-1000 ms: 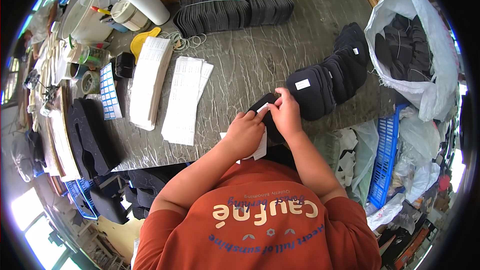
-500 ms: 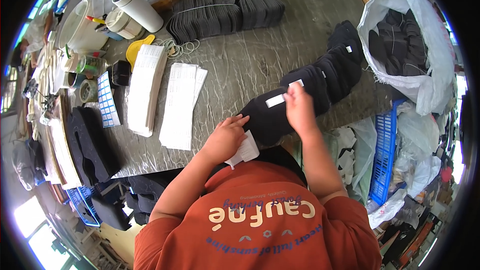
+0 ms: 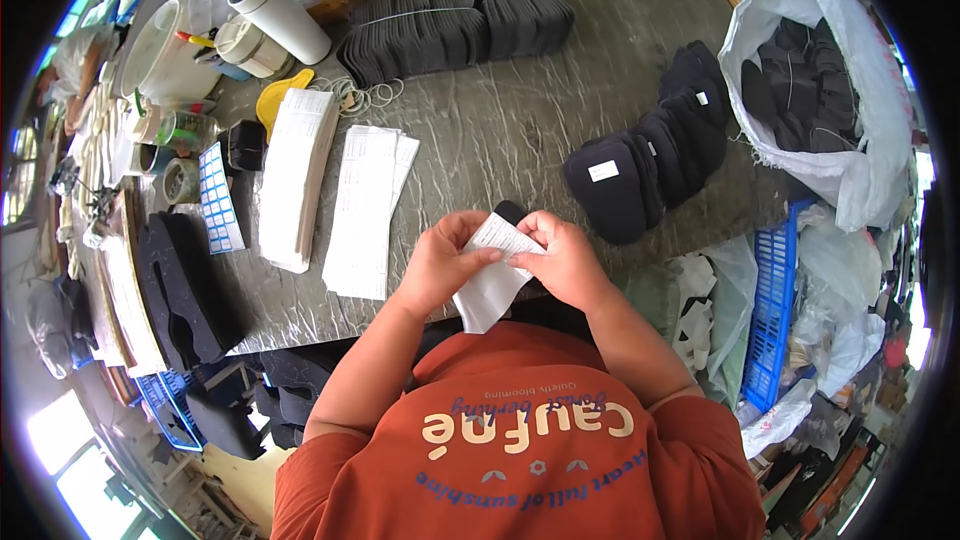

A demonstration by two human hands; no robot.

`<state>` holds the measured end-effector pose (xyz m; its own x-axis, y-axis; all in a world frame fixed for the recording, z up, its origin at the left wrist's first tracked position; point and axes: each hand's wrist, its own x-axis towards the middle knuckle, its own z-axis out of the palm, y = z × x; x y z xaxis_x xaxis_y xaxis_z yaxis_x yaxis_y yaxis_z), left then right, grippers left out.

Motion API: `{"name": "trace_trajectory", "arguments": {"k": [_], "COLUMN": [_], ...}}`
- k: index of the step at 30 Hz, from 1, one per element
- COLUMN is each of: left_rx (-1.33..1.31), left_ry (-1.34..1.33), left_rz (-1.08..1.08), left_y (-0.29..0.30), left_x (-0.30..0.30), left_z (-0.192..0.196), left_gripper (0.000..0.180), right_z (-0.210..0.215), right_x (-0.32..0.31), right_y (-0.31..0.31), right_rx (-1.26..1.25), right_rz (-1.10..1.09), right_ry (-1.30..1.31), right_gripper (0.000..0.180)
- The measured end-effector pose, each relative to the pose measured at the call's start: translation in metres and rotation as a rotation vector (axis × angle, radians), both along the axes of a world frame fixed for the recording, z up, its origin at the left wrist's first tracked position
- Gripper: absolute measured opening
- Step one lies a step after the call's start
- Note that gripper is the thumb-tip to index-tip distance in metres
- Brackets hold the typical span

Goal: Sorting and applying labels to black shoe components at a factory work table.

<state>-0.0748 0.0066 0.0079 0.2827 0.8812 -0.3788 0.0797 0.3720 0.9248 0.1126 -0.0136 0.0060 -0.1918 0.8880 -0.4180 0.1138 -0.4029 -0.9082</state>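
Observation:
My left hand and my right hand meet over the near edge of the grey table. Together they pinch a white sheet of labels that hangs down toward my orange shirt. A small black piece shows just above the sheet between my fingers. To the right lies a row of black padded pieces; the nearest one carries a white label.
Two stacks of white label sheets lie left of my hands. Bundled black pieces sit at the far side, by rolls and a tub. A white bag of black pieces and a blue crate stand right.
My right hand has come back from the row of black pieces, where a labelled piece now lies. Both hands now hold the label sheet close to my body.

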Motion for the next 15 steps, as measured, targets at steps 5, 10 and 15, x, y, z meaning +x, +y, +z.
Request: {"name": "trace_trajectory", "arguments": {"k": [5, 10, 15], "left_rx": [-0.062, -0.056, -0.113], "left_ry": [0.127, 0.168, 0.108], "left_rz": [-0.05, -0.034, 0.08], "left_y": [0.005, 0.0, -0.007], "left_x": [-0.012, -0.013, -0.015], "left_z": [0.001, -0.005, -0.004], "left_gripper": [0.018, 0.015, 0.011], "right_z": [0.002, 0.001, -0.003], "right_x": [-0.006, -0.007, -0.005], "right_y": [0.0, -0.004, -0.012], "right_rx": [0.142, 0.029, -0.076], "right_rz": [0.043, -0.04, 0.02], "right_ry": [-0.046, 0.027, -0.07], "right_gripper": [0.028, 0.027, 0.013]}}
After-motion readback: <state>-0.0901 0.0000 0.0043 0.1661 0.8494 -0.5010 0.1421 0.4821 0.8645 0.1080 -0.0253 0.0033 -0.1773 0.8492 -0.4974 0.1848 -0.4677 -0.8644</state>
